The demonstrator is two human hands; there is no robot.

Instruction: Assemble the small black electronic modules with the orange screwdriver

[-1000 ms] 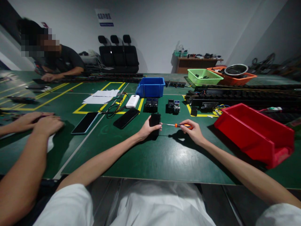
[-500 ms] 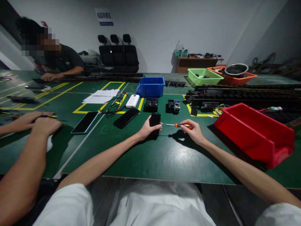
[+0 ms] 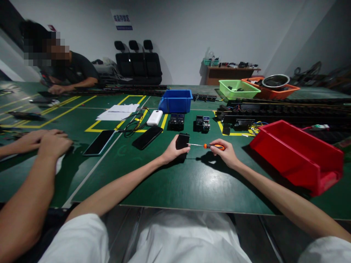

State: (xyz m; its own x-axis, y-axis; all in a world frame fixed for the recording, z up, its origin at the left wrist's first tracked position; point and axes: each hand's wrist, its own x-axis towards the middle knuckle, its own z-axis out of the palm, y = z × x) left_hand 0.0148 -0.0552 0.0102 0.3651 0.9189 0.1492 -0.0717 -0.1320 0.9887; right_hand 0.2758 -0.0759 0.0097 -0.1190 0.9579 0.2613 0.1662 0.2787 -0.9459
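My left hand (image 3: 174,150) is closed around a small black box-shaped part (image 3: 182,141), held just above the green table (image 3: 170,186). My right hand (image 3: 226,152) grips a screwdriver (image 3: 216,146) with an orange and black handle. Its thin shaft points left, and the tip reaches the right side of the black part by my left thumb. Whether the tip sits in a screw is too small to tell. Beyond my hands stand more small black modules (image 3: 177,121) and another pair (image 3: 202,123).
A red bin (image 3: 296,157) stands at right, a blue bin (image 3: 177,101) behind the modules. Left lie a black phone (image 3: 147,137), a blue-edged phone (image 3: 99,143), a white power bank (image 3: 154,117) and papers (image 3: 117,111). A co-worker's hands (image 3: 52,142) rest at far left; another person (image 3: 74,71) sits across.
The black part in my left hand has tilted, its top shifting slightly right. The screwdriver stays nearly still. The neighbouring co-worker's hands have moved slightly.
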